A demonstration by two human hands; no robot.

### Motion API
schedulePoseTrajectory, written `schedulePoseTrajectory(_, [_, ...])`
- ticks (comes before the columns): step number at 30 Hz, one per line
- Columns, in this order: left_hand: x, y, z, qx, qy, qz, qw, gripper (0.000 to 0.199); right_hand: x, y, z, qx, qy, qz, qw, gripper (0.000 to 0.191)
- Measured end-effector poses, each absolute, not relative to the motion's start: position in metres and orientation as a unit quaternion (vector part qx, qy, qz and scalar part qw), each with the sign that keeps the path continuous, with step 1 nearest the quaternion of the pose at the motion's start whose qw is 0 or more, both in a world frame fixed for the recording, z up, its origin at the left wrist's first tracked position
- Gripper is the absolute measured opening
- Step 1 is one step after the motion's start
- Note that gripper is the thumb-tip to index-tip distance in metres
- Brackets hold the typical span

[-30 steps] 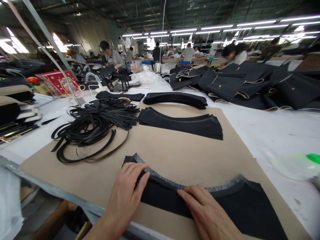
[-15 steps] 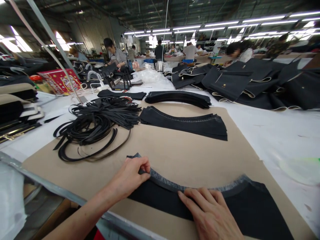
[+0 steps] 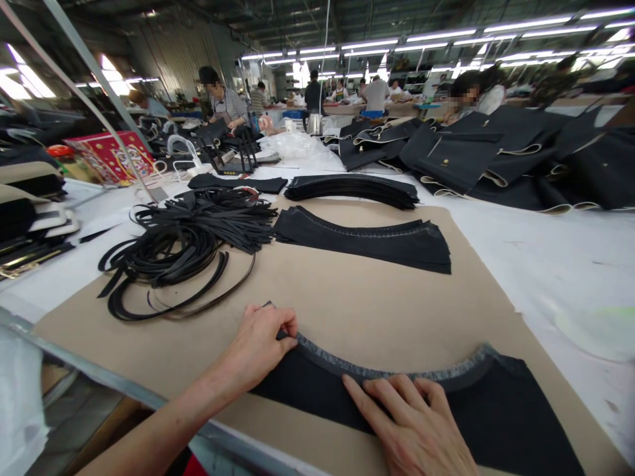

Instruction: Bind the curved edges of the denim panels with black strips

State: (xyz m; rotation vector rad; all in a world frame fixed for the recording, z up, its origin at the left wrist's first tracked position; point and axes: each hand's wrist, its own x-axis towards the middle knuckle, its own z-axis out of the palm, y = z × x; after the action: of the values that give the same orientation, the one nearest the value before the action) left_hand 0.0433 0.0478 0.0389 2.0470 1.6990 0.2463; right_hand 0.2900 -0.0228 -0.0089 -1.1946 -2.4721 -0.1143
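Note:
A curved black fabric panel point(image 3: 510, 416) lies on the tan board in front of me, with a grey fuzzy strip point(image 3: 337, 360) along its concave upper edge. My left hand point(image 3: 268, 340) pinches the panel's edge near its left end, thumb and fingers closed on it. Flat on the middle of the panel, just below the strip, rests my right hand point(image 3: 414, 416) with its fingers spread. Part of the panel is hidden under both hands.
Beyond the panel lie stacked curved black pieces point(image 3: 364, 241) and a thicker stack point(image 3: 352, 190). Coiled black strips point(image 3: 183, 248) are heaped at left. Large black sheets point(image 3: 496, 158) pile up at back right. Several people work farther off; a metal table edge point(image 3: 99, 370) runs at front left.
My right hand's index finger has slid slightly left along the strip. The left hand keeps its pinch near the left end. The whole view has shifted a little.

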Motion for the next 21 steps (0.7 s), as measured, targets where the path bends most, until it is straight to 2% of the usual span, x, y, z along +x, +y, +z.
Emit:
schedulePoseTrajectory(17, [0.043,0.05,0.035,0.736,0.629,0.102,0.228,0.005,0.286,-0.018,-0.01,-0.403,-0.884,-0.044,0.234,0.038])
schedulePoseTrajectory(21, [0.043,0.05,0.036,0.734,0.633,0.098,0.227,0.005,0.279,-0.015,-0.006,-0.405,-0.886,-0.059,0.217,0.04])
